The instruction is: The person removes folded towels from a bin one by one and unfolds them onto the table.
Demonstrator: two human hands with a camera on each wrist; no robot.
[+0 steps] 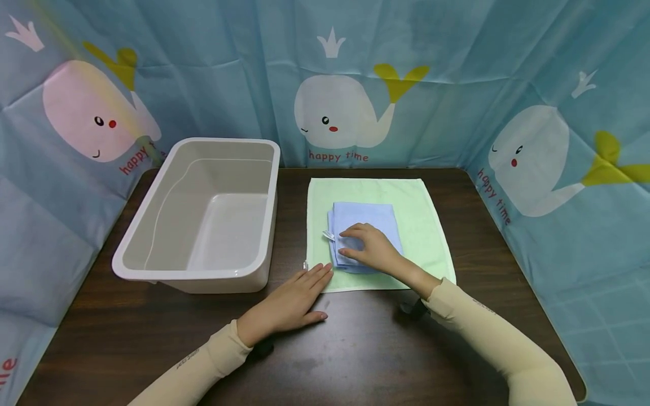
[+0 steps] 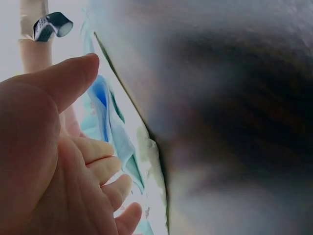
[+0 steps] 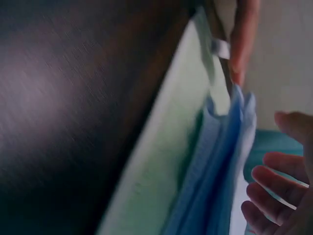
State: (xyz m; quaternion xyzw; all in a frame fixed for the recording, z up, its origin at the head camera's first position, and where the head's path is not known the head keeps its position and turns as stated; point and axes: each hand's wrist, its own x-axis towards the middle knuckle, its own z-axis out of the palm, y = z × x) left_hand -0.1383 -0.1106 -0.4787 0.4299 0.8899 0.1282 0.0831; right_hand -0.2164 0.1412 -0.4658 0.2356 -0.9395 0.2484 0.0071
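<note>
A blue folded cloth (image 1: 368,214) lies in layers on a pale green towel (image 1: 424,242), which is spread on the table. Over the blue cloth hovers my right hand (image 1: 373,248), fingers loosely bent and thumb apart. In the right wrist view a gap shows between the right fingers (image 3: 274,181) and the blue layers (image 3: 220,161). My left hand (image 1: 289,301) is palm down with straight fingers, its fingertips at the green towel's left front corner. White tags stick out at the left edges of both cloths.
To the left stands a large off-white plastic tub (image 1: 271,225) with nothing inside. The dark wooden table (image 1: 355,344) is bordered at the back and sides by a blue curtain (image 1: 228,84) with whale prints.
</note>
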